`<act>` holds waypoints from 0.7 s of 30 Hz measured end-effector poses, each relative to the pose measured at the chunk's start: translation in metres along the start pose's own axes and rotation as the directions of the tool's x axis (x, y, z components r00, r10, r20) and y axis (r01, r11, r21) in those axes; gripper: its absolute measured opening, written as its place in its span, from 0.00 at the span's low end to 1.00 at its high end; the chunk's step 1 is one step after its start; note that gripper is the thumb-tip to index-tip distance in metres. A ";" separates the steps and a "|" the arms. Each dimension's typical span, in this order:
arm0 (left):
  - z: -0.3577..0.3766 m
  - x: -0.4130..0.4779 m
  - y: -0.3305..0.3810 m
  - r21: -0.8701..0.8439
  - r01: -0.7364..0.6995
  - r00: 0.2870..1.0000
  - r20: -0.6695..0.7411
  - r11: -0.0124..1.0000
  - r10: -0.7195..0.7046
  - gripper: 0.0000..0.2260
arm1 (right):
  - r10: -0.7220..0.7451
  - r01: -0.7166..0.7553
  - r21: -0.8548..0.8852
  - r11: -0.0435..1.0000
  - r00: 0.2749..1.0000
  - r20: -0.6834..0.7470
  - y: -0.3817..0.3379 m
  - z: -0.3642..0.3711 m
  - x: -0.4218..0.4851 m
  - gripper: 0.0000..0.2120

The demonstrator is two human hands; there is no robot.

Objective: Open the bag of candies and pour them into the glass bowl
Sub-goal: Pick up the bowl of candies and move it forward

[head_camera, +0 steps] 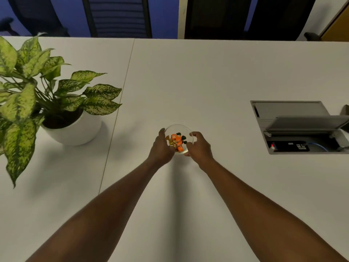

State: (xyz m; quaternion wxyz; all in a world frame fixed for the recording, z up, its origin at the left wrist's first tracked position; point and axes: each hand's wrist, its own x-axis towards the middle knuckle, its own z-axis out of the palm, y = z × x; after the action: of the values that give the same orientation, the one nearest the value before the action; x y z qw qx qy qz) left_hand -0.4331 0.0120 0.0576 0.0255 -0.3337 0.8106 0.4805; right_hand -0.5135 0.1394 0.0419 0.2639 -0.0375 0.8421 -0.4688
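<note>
A small clear glass bowl [178,128] stands on the white table in the middle of the view. Inside it lie several wrapped candies [177,140], orange, gold and dark green. My left hand [162,146] grips the bowl's left side with curled fingers. My right hand [198,145] cups the bowl's right side, thumb near the rim. No candy bag is in view.
A potted plant with speckled green leaves in a white pot [75,129] stands at the left. An open cable box [302,127] with sockets is set into the table at the right. Office chairs [117,16] stand behind the table's far edge.
</note>
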 end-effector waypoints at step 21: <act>0.014 0.163 -0.003 0.029 -0.003 0.998 -0.062 1.000 0.005 0.33 | 0.021 -0.022 -0.024 0.999 0.999 -0.041 -0.020 0.030 0.154 0.22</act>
State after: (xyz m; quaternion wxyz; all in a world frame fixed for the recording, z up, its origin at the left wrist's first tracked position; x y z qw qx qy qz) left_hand -0.5618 -0.0616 -0.0109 0.0043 -0.3464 0.8186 0.4581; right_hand -0.6349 0.0574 -0.0180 0.2514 -0.0220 0.8533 -0.4562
